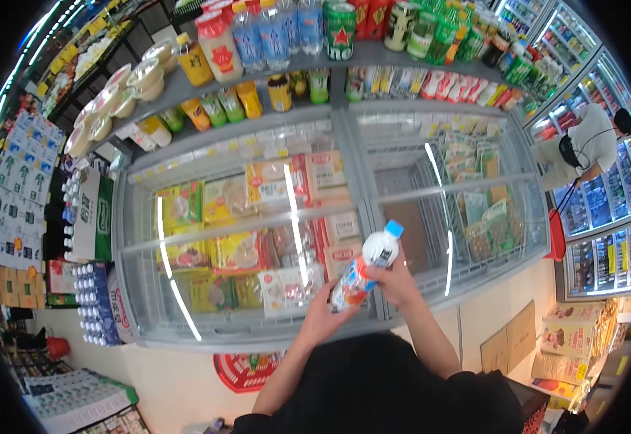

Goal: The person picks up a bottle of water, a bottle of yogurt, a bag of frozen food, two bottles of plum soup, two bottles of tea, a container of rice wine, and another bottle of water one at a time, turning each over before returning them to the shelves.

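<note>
A drink bottle (pixel 352 283) with a blue cap, a white upper part and a colourful red and blue label is tilted in front of me, its cap up and to the right. My right hand (pixel 396 281) is closed round its upper half, below the shoulder. At the lower end, my left hand (pixel 323 315) is closed on the bottle's base. Both hands are above the front edge of a chest freezer (pixel 258 334) with glass lids. Under the glass lie several bagged frozen foods (pixel 239 252).
Bottles and cans (pixel 278 32) line a shelf (pixel 359 56) behind the freezer. A red basket (pixel 237 374) is on the floor at my front left. Milk packs (pixel 97 304) are stacked left. A person (pixel 583 145) stands at the right near upright fridges. Cardboard (pixel 509 338) leans at right.
</note>
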Demonstrator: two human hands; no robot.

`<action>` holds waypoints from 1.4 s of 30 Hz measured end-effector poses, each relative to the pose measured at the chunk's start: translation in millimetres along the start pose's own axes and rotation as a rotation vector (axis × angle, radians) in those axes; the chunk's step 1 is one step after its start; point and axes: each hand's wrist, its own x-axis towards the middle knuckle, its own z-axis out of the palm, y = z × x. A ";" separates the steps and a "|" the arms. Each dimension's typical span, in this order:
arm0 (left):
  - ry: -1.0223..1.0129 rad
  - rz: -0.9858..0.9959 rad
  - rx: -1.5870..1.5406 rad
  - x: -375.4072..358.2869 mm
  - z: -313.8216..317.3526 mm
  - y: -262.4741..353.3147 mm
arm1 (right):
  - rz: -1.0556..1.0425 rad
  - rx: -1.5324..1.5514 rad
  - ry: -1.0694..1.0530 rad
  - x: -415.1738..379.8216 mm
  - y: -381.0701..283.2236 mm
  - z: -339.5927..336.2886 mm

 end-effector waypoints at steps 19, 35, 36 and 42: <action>0.556 0.467 0.403 125.3 -52.1 1.0 | -0.144 -0.767 -0.171 133.6 -87.1 57.5; 0.490 0.091 0.067 104.6 -86.0 -46.2 | -1.097 -1.274 0.155 403.9 -253.5 179.4; 0.461 0.097 0.059 102.6 -85.5 -49.4 | -1.045 -1.272 0.150 408.2 -251.9 182.2; 0.408 0.115 0.023 99.5 -85.8 -43.0 | -0.830 -1.420 0.245 425.0 -241.1 185.0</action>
